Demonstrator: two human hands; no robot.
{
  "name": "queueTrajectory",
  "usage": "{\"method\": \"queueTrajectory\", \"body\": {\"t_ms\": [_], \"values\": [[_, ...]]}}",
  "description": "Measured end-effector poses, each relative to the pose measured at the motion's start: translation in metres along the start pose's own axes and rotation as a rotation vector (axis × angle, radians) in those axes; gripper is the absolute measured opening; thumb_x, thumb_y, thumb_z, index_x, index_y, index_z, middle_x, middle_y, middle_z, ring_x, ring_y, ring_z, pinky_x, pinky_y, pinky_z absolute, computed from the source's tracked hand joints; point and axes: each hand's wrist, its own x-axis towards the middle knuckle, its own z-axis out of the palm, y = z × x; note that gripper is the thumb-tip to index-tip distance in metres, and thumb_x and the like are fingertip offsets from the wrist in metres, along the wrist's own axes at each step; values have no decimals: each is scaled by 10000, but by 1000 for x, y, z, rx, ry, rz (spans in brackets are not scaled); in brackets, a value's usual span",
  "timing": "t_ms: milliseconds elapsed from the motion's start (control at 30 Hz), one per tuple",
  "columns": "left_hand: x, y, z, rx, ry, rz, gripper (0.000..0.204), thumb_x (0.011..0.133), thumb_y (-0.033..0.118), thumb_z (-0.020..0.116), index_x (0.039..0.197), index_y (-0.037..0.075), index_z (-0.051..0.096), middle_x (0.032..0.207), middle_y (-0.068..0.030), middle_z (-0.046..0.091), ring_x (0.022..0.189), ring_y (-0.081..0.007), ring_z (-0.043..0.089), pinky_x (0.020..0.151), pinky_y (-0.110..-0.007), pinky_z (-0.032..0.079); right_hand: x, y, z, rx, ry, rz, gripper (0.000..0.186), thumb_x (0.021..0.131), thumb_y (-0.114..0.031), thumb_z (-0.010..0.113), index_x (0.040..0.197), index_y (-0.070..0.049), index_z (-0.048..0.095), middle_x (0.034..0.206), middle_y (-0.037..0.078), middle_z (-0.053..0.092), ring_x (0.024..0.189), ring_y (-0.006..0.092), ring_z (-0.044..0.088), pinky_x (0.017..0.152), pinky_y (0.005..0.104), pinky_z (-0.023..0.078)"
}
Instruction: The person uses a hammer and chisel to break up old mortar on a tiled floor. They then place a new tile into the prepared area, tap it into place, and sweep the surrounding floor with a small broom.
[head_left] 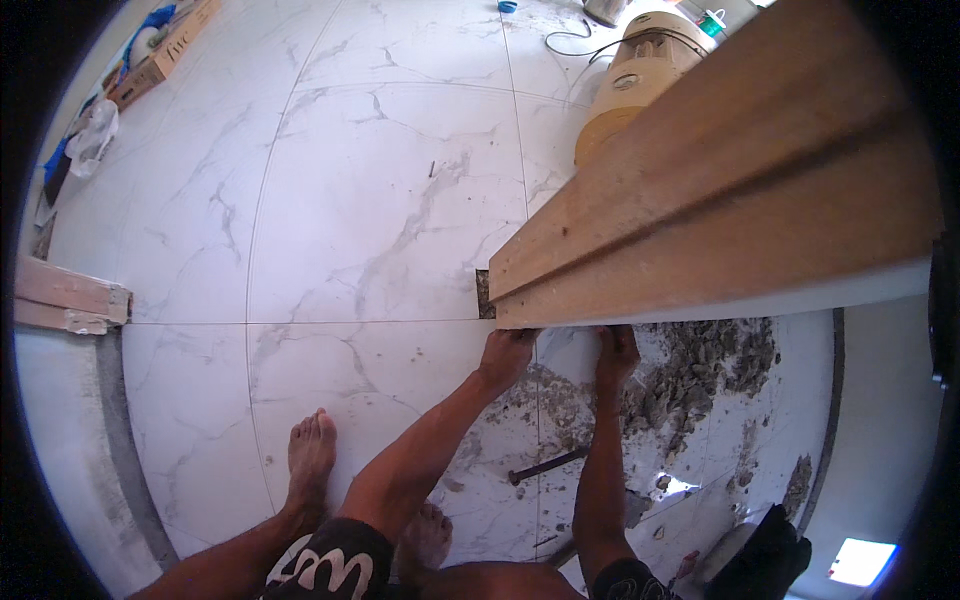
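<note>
At the foot of a wooden door frame, my left hand is close to the frame's lower end. Its fingers are curled, and their tips disappear behind the wall edge. A short way to the right, my right hand is bent into a closed shape against the same wall base. Whatever either hand grips is hidden from this angle. Between my forearms a dark metal rod with a round head, like a chisel, lies on the tiled floor. A small dark gap shows in the tile beside the frame's foot.
Broken mortar rubble spreads right of my right hand. A yellowish machine or container with a black cable stands beyond the frame. A cardboard box and plastic bag are far left. A black item lies lower right.
</note>
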Motion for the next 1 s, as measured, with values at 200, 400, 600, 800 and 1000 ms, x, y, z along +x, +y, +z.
{"method": "queueTrajectory", "body": {"t_ms": [200, 400, 600, 800, 1000], "values": [[-7, -7, 1, -63, -29, -68, 318, 719, 1, 585, 1028, 32, 654, 1026, -176, 627, 944, -373, 612, 734, -477, 542, -10, 1, 1, -291, 38, 282, 333, 896, -225, 660, 1036, 77, 645, 939, 135, 706, 867, 163, 606, 758, 332, 477], [-4, -3, 2, -137, -47, -42, 260, 710, 40, 626, 966, 2, 647, 1003, -173, 623, 948, -364, 615, 757, -460, 550, -13, 36, -8, -282, 117, 151, 342, 896, -233, 660, 1035, 79, 644, 941, 135, 706, 866, 166, 606, 756, 334, 478], [-6, -6, 2, -220, 43, -42, 268, 708, 37, 624, 973, -1, 639, 999, -178, 620, 949, -362, 611, 779, -439, 552, -20, 53, -9, -262, 121, 73, 351, 897, -241, 660, 1034, 82, 643, 942, 134, 706, 864, 168, 607, 755, 336, 479], [-4, 0, -1, -202, 48, -86, 279, 702, 43, 615, 976, -4, 643, 999, -172, 622, 949, -360, 613, 778, -434, 553, -19, 62, -15, -262, 120, 28, 360, 898, -249, 660, 1033, 84, 642, 944, 134, 706, 863, 171, 608, 753, 337, 479], [-7, -6, 3, -238, -35, -104, 256, 700, 50, 617, 948, -6, 650, 994, -171, 617, 962, -349, 606, 779, -425, 557, -17, 66, -14, -252, 120, 2, 369, 898, -257, 660, 1032, 86, 641, 945, 134, 705, 861, 174, 609, 751, 339, 480]]}}
